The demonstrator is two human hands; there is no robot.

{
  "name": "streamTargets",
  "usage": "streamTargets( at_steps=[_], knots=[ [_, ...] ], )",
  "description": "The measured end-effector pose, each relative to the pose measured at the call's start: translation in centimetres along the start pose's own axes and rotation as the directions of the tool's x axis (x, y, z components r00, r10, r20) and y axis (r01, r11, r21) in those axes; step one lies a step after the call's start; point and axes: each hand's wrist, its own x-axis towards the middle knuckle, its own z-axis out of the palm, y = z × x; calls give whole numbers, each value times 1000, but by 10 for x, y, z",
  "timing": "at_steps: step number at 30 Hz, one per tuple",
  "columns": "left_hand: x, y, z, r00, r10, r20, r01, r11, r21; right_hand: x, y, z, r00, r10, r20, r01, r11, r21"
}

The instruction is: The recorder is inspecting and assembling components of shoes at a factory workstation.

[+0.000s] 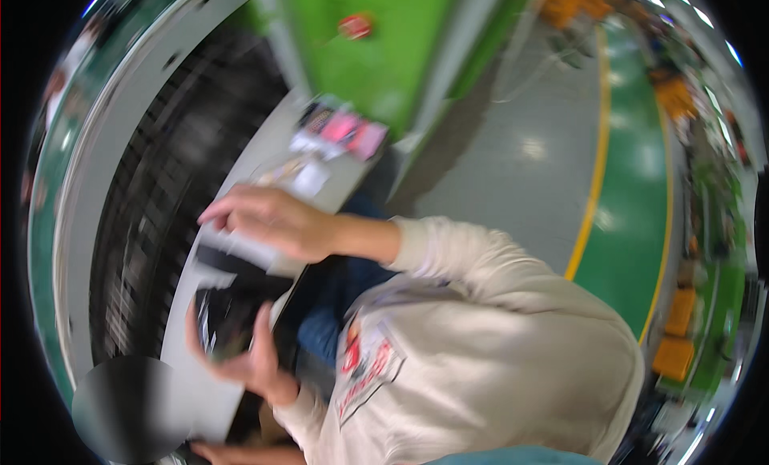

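Observation:
My left hand [244, 361] is raised at the lower left with thumb and fingers spread wide in a curve. Between them shows a glossy black plastic-like thing [224, 317]; whether the hand touches it cannot be made out. Farther up, my right hand [276, 221] reaches over the pale worktop [188, 369], fingers loosely stretched and nothing visible in them. Below that hand lies a dark flat strip [228, 261]. Motion smears the fine detail.
Pink packets [348, 132] and a white piece [311, 178] lie farther along the worktop. A black, ribbed conveyor-like surface [160, 201] runs alongside. A green panel with a red button [355, 26] stands beyond. Another person's hand [232, 453] shows at the bottom edge.

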Motion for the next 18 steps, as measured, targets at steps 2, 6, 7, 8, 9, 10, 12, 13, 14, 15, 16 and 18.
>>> streamTargets(
  at_steps=[2, 6, 7, 8, 9, 10, 12, 13, 14, 15, 16, 18],
  knots=[
    [5, -1, 11, 998, -52, 42, 53, 998, -27, 1, 2, 6, 999, -49, 15, 51, 993, -105],
    [13, 4, 3, 997, 30, 77, -34, 998, 54, 3, 1, 14, 997, -79, -16, 78, 994, -82],
    [13, 9, 0, 993, 61, 104, -75, 988, 134, 3, 3, 16, 995, -102, 10, 102, 992, -71],
    [13, 12, 0, 992, 41, 118, -57, 990, 132, 2, 6, 17, 995, -100, 24, 101, 994, -45],
    [13, 14, 0, 991, 22, 133, -39, 991, 126, 1, 9, 20, 995, -98, 34, 99, 995, -23],
    [14, 13, 1, 990, 26, 142, -48, 987, 152, 1, 7, 20, 997, -56, 47, 55, 998, 19],
    [16, 19, -4, 985, 20, 170, -57, 975, 215, 1, 9, 22, 996, -55, 76, 50, 996, 68],
    [19, 23, -5, 976, 17, 216, -72, 966, 248, 1, 9, 22, 995, -50, 88, 42, 995, 88],
    [23, 24, -8, 966, 46, 254, -115, 958, 262, 1, 9, 24, 994, -41, 97, 32, 995, 93],
    [26, 28, -10, 968, 37, 247, -106, 956, 272, 2, 8, 24, 994, -37, 106, 26, 994, 104],
    [30, 33, -11, 951, 27, 309, -129, 940, 316, 2, 6, 23, 992, -47, 119, 35, 995, 95],
    [35, 39, -16, 931, 4, 365, -145, 921, 362, 3, 7, 23, 989, -51, 139, 38, 995, 92]
  ],
)
